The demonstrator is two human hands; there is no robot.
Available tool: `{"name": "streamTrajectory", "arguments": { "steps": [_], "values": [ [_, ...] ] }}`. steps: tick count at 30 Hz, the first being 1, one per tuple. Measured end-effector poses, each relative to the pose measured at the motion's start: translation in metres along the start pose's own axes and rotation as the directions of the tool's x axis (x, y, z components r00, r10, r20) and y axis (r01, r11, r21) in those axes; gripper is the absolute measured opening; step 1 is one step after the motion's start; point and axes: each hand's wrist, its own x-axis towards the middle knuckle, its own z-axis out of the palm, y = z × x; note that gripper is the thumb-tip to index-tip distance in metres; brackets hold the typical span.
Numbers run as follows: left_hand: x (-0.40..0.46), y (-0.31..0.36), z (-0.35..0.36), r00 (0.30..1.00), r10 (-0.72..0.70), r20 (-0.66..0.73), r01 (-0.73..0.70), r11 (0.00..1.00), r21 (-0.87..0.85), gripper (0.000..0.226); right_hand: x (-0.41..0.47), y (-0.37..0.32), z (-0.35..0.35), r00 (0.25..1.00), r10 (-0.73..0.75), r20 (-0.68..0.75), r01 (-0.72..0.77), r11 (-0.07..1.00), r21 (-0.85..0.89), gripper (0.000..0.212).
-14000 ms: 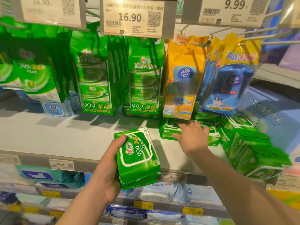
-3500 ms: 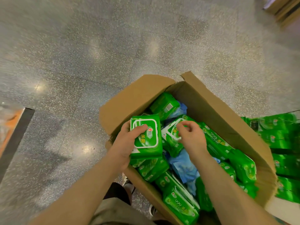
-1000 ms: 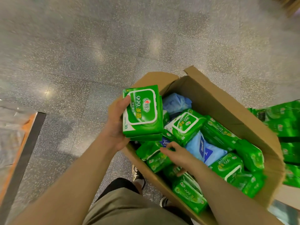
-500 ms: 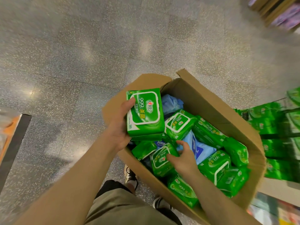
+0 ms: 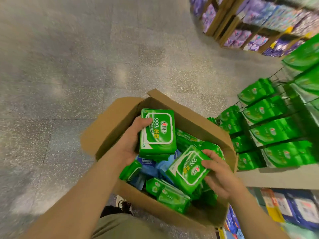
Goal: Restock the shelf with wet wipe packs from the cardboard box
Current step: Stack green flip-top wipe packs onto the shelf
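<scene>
Speckled floor surrounds the cardboard box (image 5: 110, 125). Above it, the left hand (image 5: 131, 142) grips a stack of wet wipe packs (image 5: 158, 133), long axis upright; the right hand (image 5: 219, 176) holds another pack (image 5: 187, 169), tilted. Right of the box, nearer the right hand, stands the shelf (image 5: 276, 176).

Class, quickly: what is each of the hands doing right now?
Left hand: holds a stack of green packs.
Right hand: grips one green pack over the box.
</scene>
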Motion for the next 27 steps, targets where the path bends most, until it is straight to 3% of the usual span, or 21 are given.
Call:
{"name": "streamTrajectory", "arguments": {
  "steps": [3, 5, 8, 12, 17, 21, 23, 27],
  "values": [
    [-0.009, -0.015, 0.025, 0.999, -0.014, 0.036, 0.011, 0.995, 0.097, 0.07, -0.037, -0.022, -0.016, 0.989, -0.107, 0.1, 0.078, 0.961, 0.265, 0.098],
    [-0.016, -0.03, 0.045, 0.998, -0.028, 0.056, 0.018, 0.986, 0.168, 0.072, -0.064, -0.033, -0.024, 0.978, -0.169, 0.124, 0.119, 0.934, 0.336, 0.107],
    [-0.033, -0.057, 0.077, 0.991, -0.1, 0.089, 0.074, 0.961, 0.265, 0.07, -0.11, -0.044, -0.033, 0.953, -0.277, 0.12, 0.228, 0.921, 0.316, 0.093],
    [-0.057, -0.098, 0.116, 0.967, -0.197, 0.163, 0.126, 0.922, 0.367, 0.068, -0.175, -0.046, -0.054, 0.957, -0.291, 0.0, 0.281, 0.922, 0.267, 0.114],
    [-0.085, -0.156, 0.155, 0.927, -0.276, 0.255, 0.118, 0.858, 0.5, 0.076, -0.263, -0.029, -0.095, 0.946, -0.32, -0.053, 0.315, 0.869, 0.382, 0.076],
    [-0.118, -0.214, 0.189, 0.887, -0.354, 0.296, 0.124, 0.801, 0.586, 0.092, -0.316, -0.003, -0.123, 0.915, -0.347, -0.205, 0.403, 0.814, 0.419, 0.069],
    [-0.14, -0.245, 0.208, 0.857, -0.402, 0.323, 0.115, 0.76, 0.64, 0.09, -0.34, 0.011, -0.135, 0.891, -0.329, -0.313, 0.439, 0.804, 0.402, 0.05],
    [-0.182, -0.303, 0.233, 0.793, -0.507, 0.337, 0.132, 0.683, 0.718, 0.08, -0.386, 0.045, -0.162, 0.755, -0.314, -0.576, 0.542, 0.792, 0.28, 0.048]
  ]
}}
